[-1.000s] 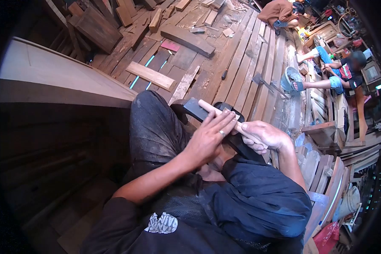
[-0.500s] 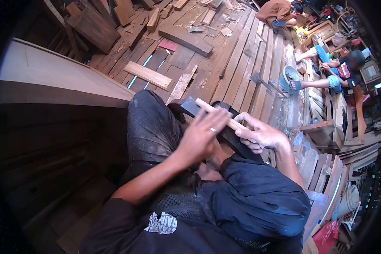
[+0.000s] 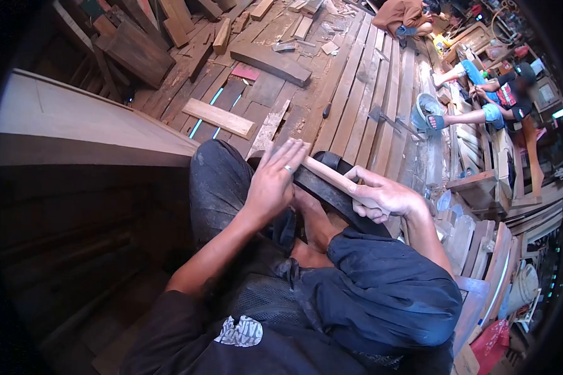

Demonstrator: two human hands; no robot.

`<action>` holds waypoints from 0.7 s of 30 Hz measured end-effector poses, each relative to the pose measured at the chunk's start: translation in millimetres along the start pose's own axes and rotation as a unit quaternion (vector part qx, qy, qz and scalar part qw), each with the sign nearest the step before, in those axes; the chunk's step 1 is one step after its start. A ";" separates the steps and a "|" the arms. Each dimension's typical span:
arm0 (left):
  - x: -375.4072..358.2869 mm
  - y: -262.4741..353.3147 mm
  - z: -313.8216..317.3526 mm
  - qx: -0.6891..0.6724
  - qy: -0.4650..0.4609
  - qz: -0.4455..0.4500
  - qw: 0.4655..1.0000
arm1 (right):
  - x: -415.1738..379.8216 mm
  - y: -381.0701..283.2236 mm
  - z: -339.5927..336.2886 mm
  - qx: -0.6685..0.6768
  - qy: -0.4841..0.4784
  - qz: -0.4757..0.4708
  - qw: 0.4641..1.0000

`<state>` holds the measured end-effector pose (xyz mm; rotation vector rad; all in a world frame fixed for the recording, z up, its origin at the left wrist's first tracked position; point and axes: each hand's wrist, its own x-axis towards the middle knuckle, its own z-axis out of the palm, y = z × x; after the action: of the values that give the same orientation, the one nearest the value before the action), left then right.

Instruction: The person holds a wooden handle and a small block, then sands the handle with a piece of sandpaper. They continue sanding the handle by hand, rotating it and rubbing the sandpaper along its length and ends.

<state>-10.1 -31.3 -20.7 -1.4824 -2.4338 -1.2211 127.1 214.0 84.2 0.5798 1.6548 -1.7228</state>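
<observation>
A slim, pale wooden stick slants across in front of me above a dark beam. My right hand is wrapped round its nearer end, thumb along the top. Over the far end lies my left hand, fingers stretched out flat and close together, a ring on one of them. That hand covers the stick's tip, and whatever is under the palm is hidden. My crossed legs in dark trousers are below and beside the beam.
Loose boards such as a pale plank and a thick dark plank lie on the slatted wooden floor. A metal-headed tool and a bucket are ahead to the right. Two people sit farther off. A pale panel stands at my left.
My left hand has slid left toward the stick's far end and now covers its tip. My right hand keeps its grip in nearly the same place.
</observation>
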 end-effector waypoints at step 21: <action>5.5 29.2 -0.4 -0.026 -0.061 0.048 0.997 | 0.3 -1.0 0.4 -0.054 0.019 0.000 0.998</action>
<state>9.2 -20.6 -0.7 -1.7147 -2.3877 -1.2193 126.2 213.6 84.7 0.5660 1.7617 -1.6201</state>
